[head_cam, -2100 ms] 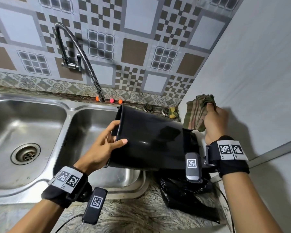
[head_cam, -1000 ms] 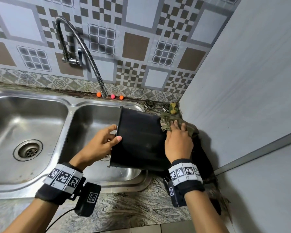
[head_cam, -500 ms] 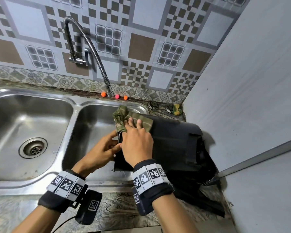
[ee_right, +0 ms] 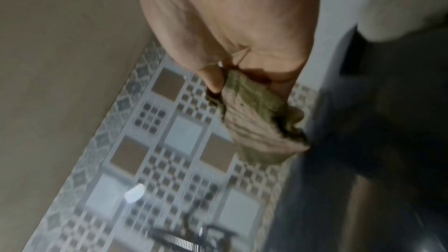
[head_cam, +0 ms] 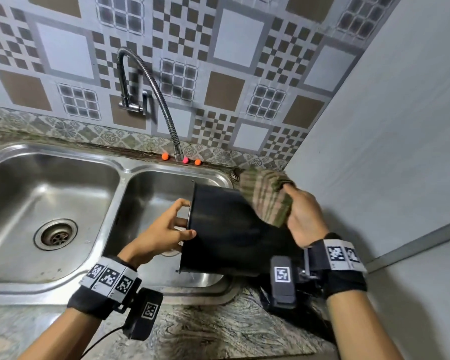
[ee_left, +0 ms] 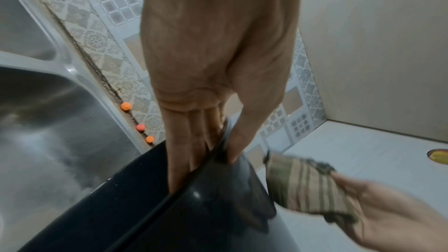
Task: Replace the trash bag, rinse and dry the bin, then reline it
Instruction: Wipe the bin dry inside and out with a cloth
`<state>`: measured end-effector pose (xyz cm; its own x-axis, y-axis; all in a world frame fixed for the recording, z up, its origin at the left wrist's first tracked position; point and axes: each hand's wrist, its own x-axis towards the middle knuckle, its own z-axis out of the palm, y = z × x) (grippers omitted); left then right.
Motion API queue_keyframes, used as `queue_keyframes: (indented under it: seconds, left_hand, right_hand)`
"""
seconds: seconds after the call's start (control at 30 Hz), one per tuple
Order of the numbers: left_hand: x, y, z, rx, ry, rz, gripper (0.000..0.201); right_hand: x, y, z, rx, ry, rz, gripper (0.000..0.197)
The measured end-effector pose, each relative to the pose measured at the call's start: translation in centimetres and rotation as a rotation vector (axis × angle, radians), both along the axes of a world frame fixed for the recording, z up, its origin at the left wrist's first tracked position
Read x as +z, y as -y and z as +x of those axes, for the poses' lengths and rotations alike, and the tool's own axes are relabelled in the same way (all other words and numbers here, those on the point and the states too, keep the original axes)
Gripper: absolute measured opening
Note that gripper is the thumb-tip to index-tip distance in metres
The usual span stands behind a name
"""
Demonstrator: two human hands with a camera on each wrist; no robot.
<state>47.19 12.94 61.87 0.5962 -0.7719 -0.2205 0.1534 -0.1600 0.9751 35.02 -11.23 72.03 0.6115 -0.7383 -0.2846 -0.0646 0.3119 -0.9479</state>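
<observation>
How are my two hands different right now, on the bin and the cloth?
The left hand grips the rim of the black bin, fingers inside and thumb outside; the right hand pinches the striped cloth. The left is over the sink, the right near the wall. Both hold something.

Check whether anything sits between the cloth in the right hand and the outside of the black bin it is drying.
Nothing visible does. The right hand holds the striped cloth directly against the upper side of the bin. The left hand grips the rim at the opposite end, over the sink.
</observation>
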Motion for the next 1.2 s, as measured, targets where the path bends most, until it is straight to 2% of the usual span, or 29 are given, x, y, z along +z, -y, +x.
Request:
queue_keyframes:
  seconds: [0.1, 0.17, 0.23, 0.3, 0.4, 0.47, 0.53, 0.6, 0.63, 0.73, 0.77, 0.8, 0.87, 0.97, 1.03, 1.2]
  left_hand:
    - [0.5, 0.3, 0.3, -0.024, 0.013, 0.036, 0.052]
    - [0.6, 0.3, -0.1, -0.033, 0.038, 0.064, 0.05]
    - [0.5, 0.4, -0.6, -0.027, 0.049, 0.066, 0.046]
    - [0.4, 0.6, -0.9, -0.012, 0.057, 0.066, 0.043]
    - [0.5, 0.8, -1.2, 0.008, 0.072, 0.078, 0.028]
    - [1.2, 1.1, -1.4, 0.03, 0.071, 0.093, 0.019]
    - [2.1, 1.7, -0.7, 0.082, 0.051, 0.14, 0.042]
    - [2.9, 2.5, 0.2, 0.107, 0.033, 0.187, 0.051]
    - [3.1, 3.0, 0.7, 0.109, 0.018, 0.196, 0.047]
    - [4.0, 4.1, 2.3, 0.098, -0.077, 0.156, 0.018]
    - [4.3, 4.3, 2.7, 0.064, -0.109, 0.135, 0.019]
    - [4.4, 4.4, 3.0, 0.03, -0.147, 0.107, 0.03]
    - [4.8, 4.4, 2.9, 0.018, -0.176, 0.062, 0.043]
    - [4.6, 4.0, 1.6, 0.024, -0.147, -0.023, 0.034]
    - [4.4, 3.5, 0.1, 0.085, -0.145, -0.073, 0.029]
    - [4.1, 1.9, -0.4, 0.187, -0.107, -0.184, 0.03]
  right_hand:
    - [0.9, 3.5, -2.1, -0.194, -0.064, -0.098, 0.018]
    - [1.4, 5.6, -3.4, -0.316, -0.231, -0.324, 0.024]
    - [1.5, 6.9, -4.0, -0.379, -0.392, -0.638, 0.031]
    - [0.9, 7.5, -4.0, -0.346, -0.472, -0.867, 0.034]
    - [-1.2, 7.1, -3.4, -0.166, -0.623, -1.016, 0.032]
    - [-3.3, 6.6, -3.1, 0.007, -0.738, -1.049, 0.03]
    - [-4.7, 5.9, -3.3, 0.109, -0.845, -1.102, 0.031]
    - [-5.0, 5.6, -3.7, 0.106, -0.89, -1.158, 0.033]
    - [-4.9, 5.6, -3.9, 0.104, -0.896, -1.181, 0.034]
    - [-4.6, 5.8, -4.9, 0.138, -0.863, -1.222, 0.029]
    - [-4.5, 5.9, -5.1, 0.146, -0.847, -1.216, 0.028]
    - [-4.5, 6.0, -5.3, 0.151, -0.829, -1.202, 0.027]
    - [-4.2, 6.3, -5.6, 0.131, -0.791, -1.147, 0.026]
    - [-3.3, 7.2, -5.9, 0.06, -0.722, -1.036, 0.027]
    - [-2.3, 7.7, -6.2, 0.017, -0.7, -0.983, 0.029]
    - [0.7, 9.0, -6.8, -0.065, -0.653, -0.921, 0.03]
